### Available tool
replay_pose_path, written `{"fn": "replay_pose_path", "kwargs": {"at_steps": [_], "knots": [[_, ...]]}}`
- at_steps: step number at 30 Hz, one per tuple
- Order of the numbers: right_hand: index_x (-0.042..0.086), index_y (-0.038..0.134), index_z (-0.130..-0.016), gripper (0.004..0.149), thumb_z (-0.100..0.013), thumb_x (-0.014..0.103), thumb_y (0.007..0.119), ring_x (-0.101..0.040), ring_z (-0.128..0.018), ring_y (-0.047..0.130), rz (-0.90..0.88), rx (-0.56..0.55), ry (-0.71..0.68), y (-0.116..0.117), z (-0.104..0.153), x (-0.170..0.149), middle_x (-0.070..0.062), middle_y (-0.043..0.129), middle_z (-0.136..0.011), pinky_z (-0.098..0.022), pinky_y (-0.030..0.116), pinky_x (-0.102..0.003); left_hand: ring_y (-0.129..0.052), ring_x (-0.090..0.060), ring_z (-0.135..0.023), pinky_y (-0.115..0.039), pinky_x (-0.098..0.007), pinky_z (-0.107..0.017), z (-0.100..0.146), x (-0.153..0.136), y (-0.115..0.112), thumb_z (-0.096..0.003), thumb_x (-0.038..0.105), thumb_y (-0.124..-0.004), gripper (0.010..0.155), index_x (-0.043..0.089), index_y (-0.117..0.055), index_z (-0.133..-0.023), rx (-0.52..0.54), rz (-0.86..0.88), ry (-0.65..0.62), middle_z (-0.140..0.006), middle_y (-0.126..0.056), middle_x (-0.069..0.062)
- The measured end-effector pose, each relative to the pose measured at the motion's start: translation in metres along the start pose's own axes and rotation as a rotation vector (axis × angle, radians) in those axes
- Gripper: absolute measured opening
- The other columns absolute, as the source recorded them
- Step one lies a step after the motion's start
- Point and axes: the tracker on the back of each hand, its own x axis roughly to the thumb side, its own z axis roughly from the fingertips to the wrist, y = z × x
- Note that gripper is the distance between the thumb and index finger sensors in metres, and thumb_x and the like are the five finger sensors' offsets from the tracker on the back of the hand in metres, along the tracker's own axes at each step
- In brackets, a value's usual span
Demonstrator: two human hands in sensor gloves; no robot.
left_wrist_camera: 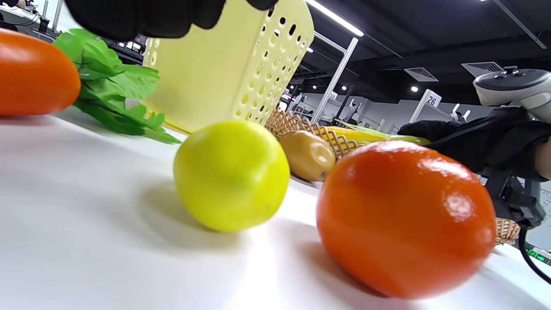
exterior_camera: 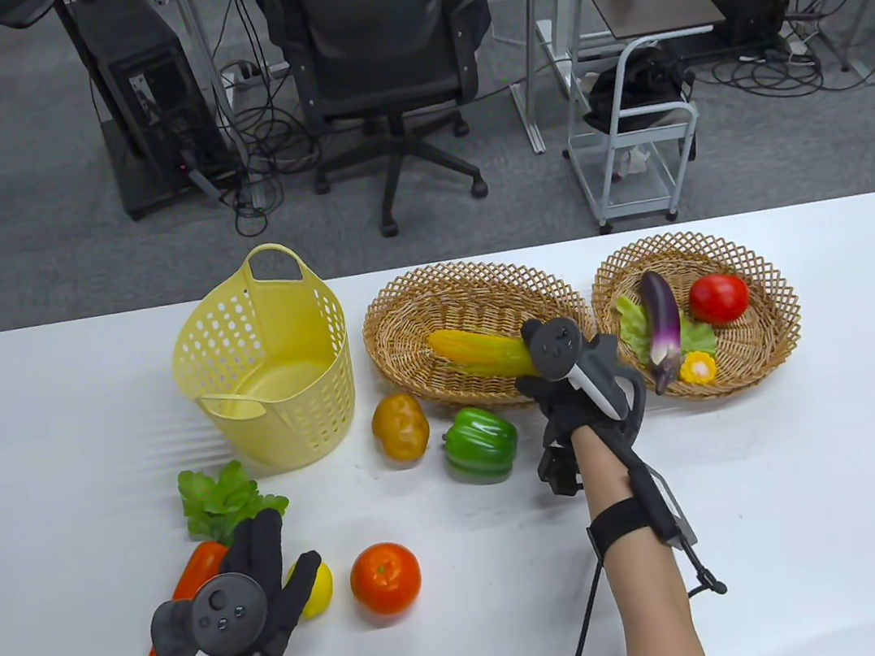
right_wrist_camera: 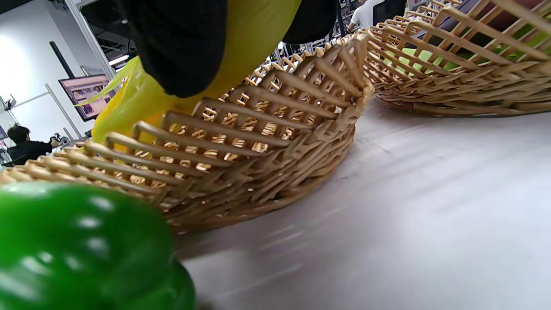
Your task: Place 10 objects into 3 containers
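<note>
My right hand [exterior_camera: 535, 367] grips the near end of a yellow corn cob [exterior_camera: 478, 351] that lies in the middle wicker basket [exterior_camera: 402, 309]. In the right wrist view my fingers [right_wrist_camera: 185, 47] wrap the corn [right_wrist_camera: 254, 34] above the basket rim [right_wrist_camera: 241, 129]. My left hand [exterior_camera: 285, 544] lies open and flat above a carrot [exterior_camera: 195, 574], next to a lemon [exterior_camera: 319, 590]. An orange [exterior_camera: 385, 578], a potato [exterior_camera: 401, 428], a green pepper [exterior_camera: 481, 443] and a lettuce leaf [exterior_camera: 216, 497] lie loose on the table. The yellow plastic basket [exterior_camera: 263, 370] has nothing in it.
The right wicker basket [exterior_camera: 768, 287] holds an eggplant [exterior_camera: 662, 319], a tomato [exterior_camera: 718, 298], a green leaf [exterior_camera: 698, 338] and a small yellow corn piece [exterior_camera: 698, 369]. The white table [exterior_camera: 799, 496] is bare at the right and front.
</note>
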Motion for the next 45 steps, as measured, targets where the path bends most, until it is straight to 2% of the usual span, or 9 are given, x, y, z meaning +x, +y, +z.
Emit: {"fn": "replay_pose_path", "kwargs": {"at_steps": [10,19,21,26,34,37,38,40,45], "knots": [[0.038,0.041,-0.108,0.068,-0.053,0.039,0.081,-0.028,-0.109,0.050,0.030,0.004,-0.030,0.005,-0.004,0.010,0.006,0.046,-0.119,-0.083,0.025,-0.063,-0.052,-0.059,-0.105,-0.060,-0.069,-0.067,0.000,0.001,0.000,-0.0656,0.058,-0.047,0.076,0.006,-0.031,-0.119,0.007,0.004,-0.007,-0.118,-0.039,-0.035],[0.033,0.041,-0.110,0.066,-0.055,0.042,0.075,-0.032,-0.110,0.045,0.033,-0.068,-0.102,-0.009,0.012,0.015,0.001,0.042,-0.120,-0.082,0.025,-0.063,-0.052,-0.059,-0.105,-0.060,-0.068,-0.067,0.001,0.002,0.000,-0.0655,0.057,-0.047,0.076,0.006,-0.031,-0.119,0.017,0.006,-0.020,-0.118,-0.039,-0.035],[0.032,0.042,-0.110,0.066,-0.054,0.044,0.075,-0.034,-0.108,0.047,0.053,-0.069,-0.134,-0.011,0.018,0.016,-0.001,0.044,-0.120,-0.081,0.030,-0.063,-0.052,-0.059,-0.105,-0.060,-0.068,-0.067,0.001,0.002,-0.001,-0.0656,0.057,-0.047,0.076,0.006,-0.031,-0.119,0.012,0.010,-0.020,-0.118,-0.039,-0.035],[0.024,0.048,-0.110,0.066,-0.054,0.047,0.073,-0.037,-0.092,0.066,0.144,-0.079,-0.162,-0.011,0.031,0.018,-0.011,0.058,-0.111,-0.069,0.062,-0.053,-0.052,-0.059,-0.105,-0.060,-0.068,-0.067,0.003,0.005,-0.001,-0.0656,0.057,-0.047,0.076,0.006,-0.031,-0.119,0.013,0.019,-0.035,-0.118,-0.039,-0.035],[0.021,0.050,-0.110,0.066,-0.055,0.054,0.067,-0.036,-0.077,0.077,0.256,-0.056,-0.297,0.003,0.055,0.044,-0.015,0.068,-0.101,-0.055,0.074,-0.045,-0.052,-0.059,-0.105,-0.060,-0.068,-0.067,0.002,0.006,-0.002,-0.0656,0.057,-0.047,0.076,0.006,-0.031,-0.119,0.004,0.035,-0.045,-0.118,-0.039,-0.035],[0.026,0.037,-0.113,0.073,-0.054,0.057,0.066,-0.039,-0.079,0.078,0.301,0.046,-0.309,0.016,0.062,0.057,-0.018,0.061,-0.107,-0.050,0.077,-0.043,-0.052,-0.059,-0.105,-0.060,-0.068,-0.067,0.002,0.006,-0.002,-0.0656,0.057,-0.047,0.076,0.006,-0.031,-0.119,-0.001,0.039,-0.047,-0.118,-0.039,-0.035],[0.032,0.020,-0.113,0.080,-0.053,0.061,0.065,-0.041,-0.083,0.074,0.347,0.196,-0.247,0.023,0.063,0.062,-0.022,0.049,-0.113,-0.049,0.077,-0.042,-0.052,-0.059,-0.105,-0.060,-0.068,-0.067,0.001,0.006,-0.002,-0.0656,0.057,-0.047,0.076,0.006,-0.031,-0.119,-0.003,0.044,-0.047,-0.118,-0.039,-0.035],[0.039,0.007,-0.109,0.082,-0.054,0.064,0.062,-0.042,-0.089,0.068,0.387,0.357,-0.211,0.031,0.064,0.067,-0.022,0.034,-0.118,-0.052,0.075,-0.041,-0.052,-0.059,-0.105,-0.060,-0.068,-0.067,0.001,0.006,-0.002,-0.0656,0.057,-0.047,0.076,0.006,-0.031,-0.119,-0.004,0.048,-0.044,-0.118,-0.039,-0.035],[0.041,0.013,-0.110,0.080,-0.052,0.065,0.064,-0.046,-0.088,0.073,0.512,0.356,-0.206,0.049,0.066,0.075,-0.032,0.030,-0.118,-0.047,0.078,-0.039,-0.053,-0.059,-0.104,-0.062,-0.069,-0.066,0.001,0.005,-0.001,-0.0656,0.058,-0.047,0.076,0.007,-0.031,-0.119,-0.009,0.052,-0.036,-0.118,-0.039,-0.035]]}}
